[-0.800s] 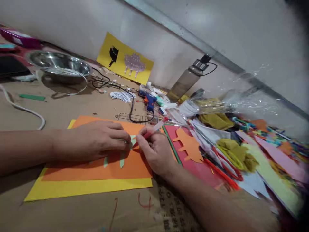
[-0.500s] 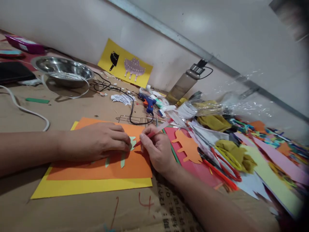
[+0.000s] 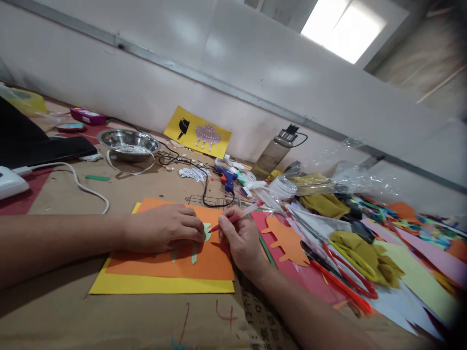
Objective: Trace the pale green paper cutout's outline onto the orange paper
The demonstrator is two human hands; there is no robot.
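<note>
Cardboard [image 3: 138, 318] is spread before a pale wall [image 3: 127, 87]. On an orange sheet [image 3: 215, 265], a green cutout [image 3: 207, 236] is pinned by the flattened left hand [image 3: 170, 227]; a pen [image 3: 242, 213] is pinched in the right hand [image 3: 245, 239]. Light and creasable, the cutout is probably best pressed mid-body. A window [image 3: 343, 30] has been newly revealed.

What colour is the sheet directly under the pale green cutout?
Orange; the sheet shows best in the head view.

Front cardboard [image 3: 142, 321] leaves passage; red-handled scissors [image 3: 346, 290] obstruct the right.
</note>
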